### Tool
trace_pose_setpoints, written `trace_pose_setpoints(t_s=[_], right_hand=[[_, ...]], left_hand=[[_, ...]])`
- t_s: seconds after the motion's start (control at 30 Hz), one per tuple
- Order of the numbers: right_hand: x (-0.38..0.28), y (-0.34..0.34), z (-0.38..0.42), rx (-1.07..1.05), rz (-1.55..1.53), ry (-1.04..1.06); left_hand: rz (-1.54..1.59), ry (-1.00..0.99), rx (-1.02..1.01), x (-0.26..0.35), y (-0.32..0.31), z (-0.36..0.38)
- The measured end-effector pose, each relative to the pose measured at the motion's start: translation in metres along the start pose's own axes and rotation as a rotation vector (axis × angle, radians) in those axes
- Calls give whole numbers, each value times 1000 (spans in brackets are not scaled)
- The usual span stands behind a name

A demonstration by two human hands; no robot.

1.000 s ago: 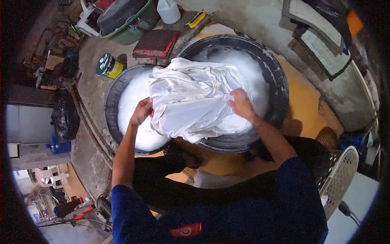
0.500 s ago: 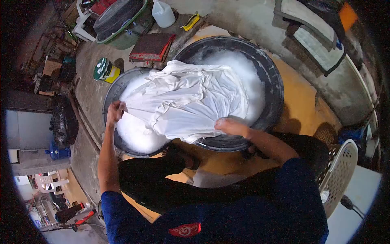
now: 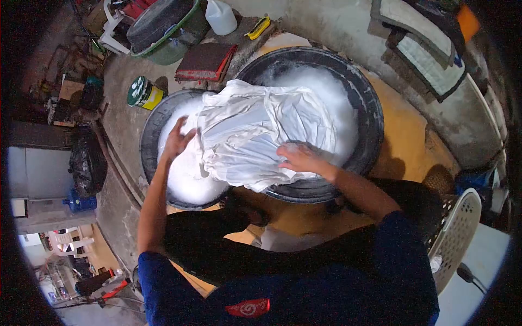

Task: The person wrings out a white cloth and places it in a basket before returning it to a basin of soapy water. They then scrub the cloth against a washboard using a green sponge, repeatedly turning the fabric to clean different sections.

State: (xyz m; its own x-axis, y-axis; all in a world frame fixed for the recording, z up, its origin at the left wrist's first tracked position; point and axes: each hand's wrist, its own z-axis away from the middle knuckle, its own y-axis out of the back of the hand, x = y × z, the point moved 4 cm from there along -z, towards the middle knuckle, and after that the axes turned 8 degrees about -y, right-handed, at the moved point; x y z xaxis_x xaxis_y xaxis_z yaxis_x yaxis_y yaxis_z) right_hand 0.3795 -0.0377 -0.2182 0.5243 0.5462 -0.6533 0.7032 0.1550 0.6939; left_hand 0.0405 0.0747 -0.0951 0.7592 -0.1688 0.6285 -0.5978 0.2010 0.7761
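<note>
Right hand is lying flat, fingers spread, pressing on the near edge of the white cloth. Left hand is also open, touching the cloth's left side. Cloth is draping across two black basins: suds-filled left basin and bigger right basin. Green can is sitting beyond.
</note>
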Motion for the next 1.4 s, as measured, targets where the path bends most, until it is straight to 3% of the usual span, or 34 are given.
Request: trace_pose_setpoints(t_s=[0.03,0.07,0.13,0.23,0.27,0.33,0.4,0.47,0.53,0.63,0.67,0.7,0.73,0.77,0.87,0.97,1.07,1.2,1.27,1.3,1.33,1.37,1.4], right_hand=[[-7,6,-12,-197,16,-125],[-8,3,-13,-190,51,-103],[0,-8,-11,-173,122,-64],[23,-26,-7,-256,-60,-249],[28,-33,-4,-261,-136,-307],[38,-60,3,-257,-310,-342],[30,-63,2,-276,-384,-293],[-2,-38,-2,-324,-363,-170],[-11,-26,-4,-214,-243,-95],[-10,-13,7,-78,-5,-84],[-10,-8,9,-32,90,-99],[-14,2,2,-162,223,-219],[-7,-3,4,-139,193,-188],[5,-12,8,-118,164,-157],[16,-10,8,-78,100,-59],[12,-7,8,-88,77,-34],[9,-5,8,-116,70,-36],[23,-16,15,-113,0,-87],[26,-15,19,-48,-6,-7],[26,-14,22,-18,-10,34],[29,-13,23,-40,5,14],[29,-14,26,-62,17,-8],[30,-14,28,-84,28,-31]], left_hand=[[56,-143,2,-11,-17,-22],[39,-113,35,24,-26,-29],[-332,-292,-94,15,-50,-53],[121,74,120,-17,-48,-64],[-48,-109,259,-14,-40,-60],[-467,-124,367,-23,-13,-57],[-630,-108,406,-85,24,-58],[-668,33,454,-104,59,-49],[71,379,491,-150,69,-54],[-403,75,290,-211,40,-59],[-495,13,348,-122,20,-37],[178,309,-97,-107,-4,-27],[283,419,-170,-48,-20,-5],[454,368,-321,-54,-38,3],[806,306,-235,-14,-60,19],[499,205,-271,-36,-55,15],[341,256,-158,-13,-52,23],[294,117,-90,-2,-48,22],[10,-148,63,-47,-31,8],[30,-141,162,-53,-13,3],[-189,-140,188,-36,13,9],[-519,-329,309,-41,28,11],[-672,-347,353,-78,41,13]])
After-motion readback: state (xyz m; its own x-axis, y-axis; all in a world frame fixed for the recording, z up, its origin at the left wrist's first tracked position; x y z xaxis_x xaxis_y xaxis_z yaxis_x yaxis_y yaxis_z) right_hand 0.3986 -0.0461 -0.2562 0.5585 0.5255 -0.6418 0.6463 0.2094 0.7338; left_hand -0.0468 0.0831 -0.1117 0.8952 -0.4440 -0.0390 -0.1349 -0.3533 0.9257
